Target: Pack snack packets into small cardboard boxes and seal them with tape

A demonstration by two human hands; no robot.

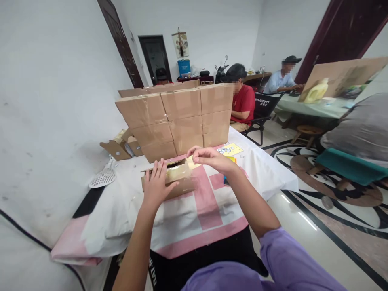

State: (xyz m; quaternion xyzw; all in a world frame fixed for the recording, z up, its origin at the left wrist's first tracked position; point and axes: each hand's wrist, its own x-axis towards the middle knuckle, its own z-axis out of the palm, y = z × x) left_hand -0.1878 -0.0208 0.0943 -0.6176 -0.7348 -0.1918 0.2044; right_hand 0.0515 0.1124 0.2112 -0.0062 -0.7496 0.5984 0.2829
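A small open cardboard box [182,186] lies on the pink-and-white cloth [206,210] in front of me. My left hand [156,184] rests flat on the box's near left side, fingers spread. My right hand [209,157] hovers over the box's right end, its fingers pinched on a strip of clear tape [191,163] that runs down to the box top.
A stack of sealed cardboard boxes [178,117] stands behind the small box. An open box [119,146] and a white slotted scoop [103,178] lie at the left. Yellow cards [230,149] sit to the right. Other people sit at the back and right.
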